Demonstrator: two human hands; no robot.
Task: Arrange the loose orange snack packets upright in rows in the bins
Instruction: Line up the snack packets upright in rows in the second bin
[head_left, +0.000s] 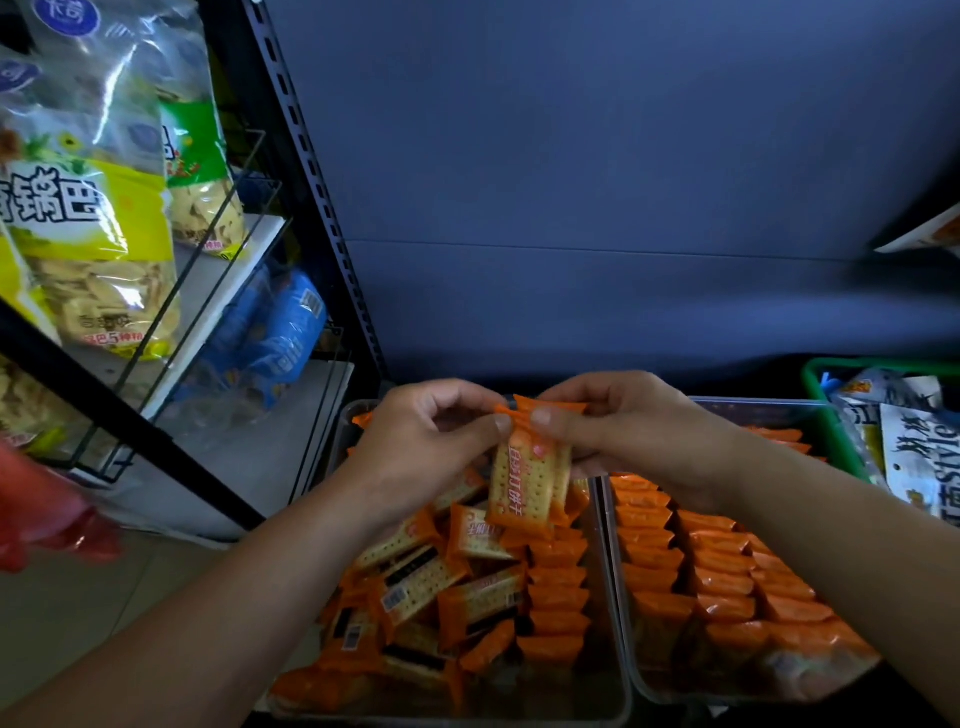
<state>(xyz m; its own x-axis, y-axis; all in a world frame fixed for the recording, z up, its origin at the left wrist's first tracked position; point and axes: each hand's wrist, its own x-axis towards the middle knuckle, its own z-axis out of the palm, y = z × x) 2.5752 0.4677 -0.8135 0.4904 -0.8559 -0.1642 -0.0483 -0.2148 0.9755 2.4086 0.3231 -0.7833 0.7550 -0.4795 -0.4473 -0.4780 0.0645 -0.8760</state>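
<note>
Two bare forearms are seen closest of all, the left forearm (234, 597) entering from the lower left corner and the right forearm (831, 545) from the lower right, and both are drawn in toward the middle of the view. Beyond the hands, a broad blue-grey wall panel (597, 182) is spread across the upper part. Below the left hand (436, 436) a clear rectangular plastic bin (349, 415) is set, and beside it, below the right hand (623, 431), a second clear plastic bin (753, 401) is placed.

To the left of the left hand, a black slotted metal shelf upright (306, 156) is seen, with large yellow-and-clear snack bags (93, 249) and blue wrapped packs (275, 338) stored on the shelves beyond it. To the right of the right hand, a green plastic basket (834, 426) filled with white printed pouches is partly shown.

Under the right hand, the second bin is filled with upright rows of orange packets (717, 577). Under the left hand, a loose heap of orange cracker packets (415, 587) is scattered flat and at mixed angles, while a single upright column of orange packets (558, 587) is lined along that bin's right wall.

Between the hands, a small stack of orange-edged cracker packets (527, 483) is held upright above the first bin. Its top edge is pinched by the left hand between thumb and curled fingers, and it is gripped by the right hand, whose thumb is pressed on the front.
</note>
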